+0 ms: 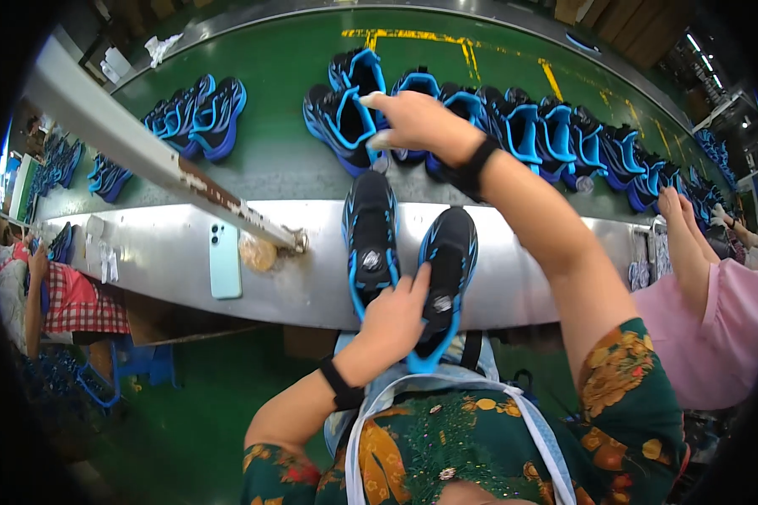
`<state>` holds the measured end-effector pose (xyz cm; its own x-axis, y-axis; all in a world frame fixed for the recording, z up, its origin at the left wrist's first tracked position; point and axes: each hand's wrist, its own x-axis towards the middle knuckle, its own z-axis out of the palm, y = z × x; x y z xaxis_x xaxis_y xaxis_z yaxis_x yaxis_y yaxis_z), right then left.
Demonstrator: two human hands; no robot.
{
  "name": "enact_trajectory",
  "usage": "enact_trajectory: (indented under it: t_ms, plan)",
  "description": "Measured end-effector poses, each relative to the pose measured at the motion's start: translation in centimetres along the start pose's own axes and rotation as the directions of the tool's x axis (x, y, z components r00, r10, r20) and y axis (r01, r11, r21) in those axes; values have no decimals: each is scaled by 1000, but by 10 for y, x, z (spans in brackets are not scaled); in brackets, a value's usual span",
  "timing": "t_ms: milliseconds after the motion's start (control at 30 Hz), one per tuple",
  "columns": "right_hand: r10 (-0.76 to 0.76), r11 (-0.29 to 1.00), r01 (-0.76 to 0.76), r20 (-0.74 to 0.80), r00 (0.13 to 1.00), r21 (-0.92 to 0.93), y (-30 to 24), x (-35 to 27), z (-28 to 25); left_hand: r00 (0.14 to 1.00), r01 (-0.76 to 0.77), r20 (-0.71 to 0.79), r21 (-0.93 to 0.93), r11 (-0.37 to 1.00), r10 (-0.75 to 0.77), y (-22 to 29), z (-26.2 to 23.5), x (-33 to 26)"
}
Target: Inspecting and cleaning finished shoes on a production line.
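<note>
Two black sneakers with bright blue trim lie in front of me on the metal ledge. My left hand [392, 318] is closed on the nearer, right-hand sneaker [451, 252], whose heel juts over the ledge's front edge. Beside it, the left-hand sneaker [371, 227] touches or nearly touches the same hand. My right hand [425, 124] stretches out over the green belt, white covers on its fingertips. Its thumb and index finger are apart at the collar of another sneaker [337, 124]; contact is hard to make out.
A row of similar sneakers [522, 130] runs along the green belt [270, 59] to the right; more sneakers [215, 118] stand at left. On the metal ledge [312, 290] lie a mint phone [225, 261] and a tape roll [257, 252]. A grey post [169, 164] slants across. Co-workers sit either side.
</note>
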<state>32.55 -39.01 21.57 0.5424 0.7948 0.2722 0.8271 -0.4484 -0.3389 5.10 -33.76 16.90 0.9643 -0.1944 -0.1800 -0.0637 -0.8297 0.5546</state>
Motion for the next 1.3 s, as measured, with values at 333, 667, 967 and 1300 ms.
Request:
enact_trajectory:
  t_ms: [333, 667, 967, 1300]
  plan:
    - [307, 908, -304, -37, 951, -288, 43, 87, 115, 968, -146, 228, 162, 976, 107, -74, -82, -46]
    - [232, 937, -216, 25, 972, -274, 159, -52, 21, 849, -209, -519, -160, 965, 98, -69, -150, 37]
    - [303, 916, -149, 401, 864, -371, 102, -107, -14, 970, -32, -243, -243, 970, -29, -89, -103, 53]
    - [206, 978, -179, 406, 890, -104, 79, -208, -46, 750, -147, -624, -481, 865, -220, -115, -101, 85]
